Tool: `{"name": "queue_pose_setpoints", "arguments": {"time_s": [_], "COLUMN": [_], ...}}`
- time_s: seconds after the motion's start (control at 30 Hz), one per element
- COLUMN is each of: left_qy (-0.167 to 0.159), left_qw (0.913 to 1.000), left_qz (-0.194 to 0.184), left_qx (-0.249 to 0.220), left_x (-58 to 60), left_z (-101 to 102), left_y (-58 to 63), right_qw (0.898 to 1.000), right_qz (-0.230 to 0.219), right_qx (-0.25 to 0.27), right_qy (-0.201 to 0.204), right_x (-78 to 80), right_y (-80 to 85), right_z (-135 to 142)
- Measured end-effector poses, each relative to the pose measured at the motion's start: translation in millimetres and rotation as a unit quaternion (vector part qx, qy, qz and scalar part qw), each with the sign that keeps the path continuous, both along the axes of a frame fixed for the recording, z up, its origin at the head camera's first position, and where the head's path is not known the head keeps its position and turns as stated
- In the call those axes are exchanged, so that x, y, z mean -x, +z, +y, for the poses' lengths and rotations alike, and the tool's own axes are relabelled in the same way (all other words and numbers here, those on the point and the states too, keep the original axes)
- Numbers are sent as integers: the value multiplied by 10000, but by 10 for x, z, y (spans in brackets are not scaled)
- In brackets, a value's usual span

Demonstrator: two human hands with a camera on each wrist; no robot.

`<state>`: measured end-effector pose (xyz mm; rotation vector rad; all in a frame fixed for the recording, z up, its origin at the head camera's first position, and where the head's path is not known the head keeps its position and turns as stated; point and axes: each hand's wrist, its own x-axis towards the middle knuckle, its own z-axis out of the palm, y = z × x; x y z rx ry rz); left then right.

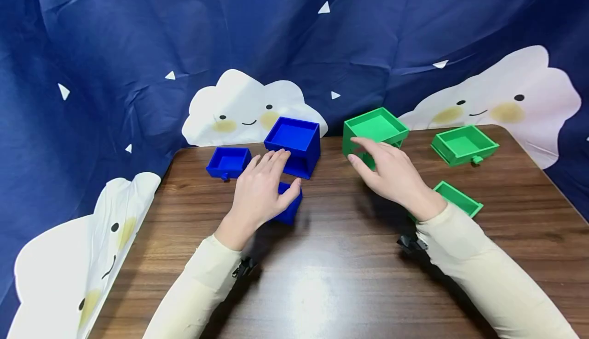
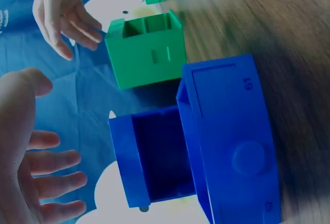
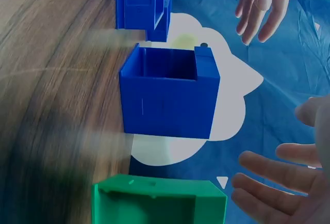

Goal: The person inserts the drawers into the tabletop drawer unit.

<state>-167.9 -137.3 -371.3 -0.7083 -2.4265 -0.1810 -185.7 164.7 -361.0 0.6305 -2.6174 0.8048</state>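
Observation:
My left hand (image 1: 259, 190) is held above the table with straight fingers and nothing in its grasp. It overlaps a blue drawer (image 1: 290, 210) in the head view; the left wrist view shows that drawer's front with a round knob (image 2: 249, 158), apart from the fingers. Just behind stands a blue cabinet (image 1: 313, 154) with a shallow tray top and an open front. My right hand (image 1: 391, 173), thumb and fingers spread, hovers in front of a green cabinet (image 1: 375, 124) and hides part of its front. Between those fingers (image 3: 273, 170) nothing is held.
Another blue drawer (image 1: 229, 161) lies left of the blue cabinet. Two green drawers are at the right: one (image 1: 466, 142) with a knob towards the back, the other (image 1: 456, 198) partly behind my right forearm. A blue cloud-patterned cloth (image 1: 294, 32) hangs behind the wooden table (image 1: 349, 277).

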Motion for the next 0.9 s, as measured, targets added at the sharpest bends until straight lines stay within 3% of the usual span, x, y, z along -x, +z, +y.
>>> {"name": "queue_pose_setpoints", "arguments": {"time_s": [0.3,0.7,0.9], "left_qy": [132,306,319], "left_qw": [9994,9994,9987], "left_qz": [-292,-56,-129], "left_qx": [-92,-178,-363], "left_x": [-38,-60,-90], "left_z": [-143,-299,-370], "left_y": [-48,-124,-159], "right_qw": [9991,9970,9953], "right_qz": [-206,-248,-437], "right_qx": [300,621,733], "right_qy": [212,388,463], "right_x": [127,240,295], "right_y": [-60,-133,-139], "right_z": [-122,-274,-367]}}
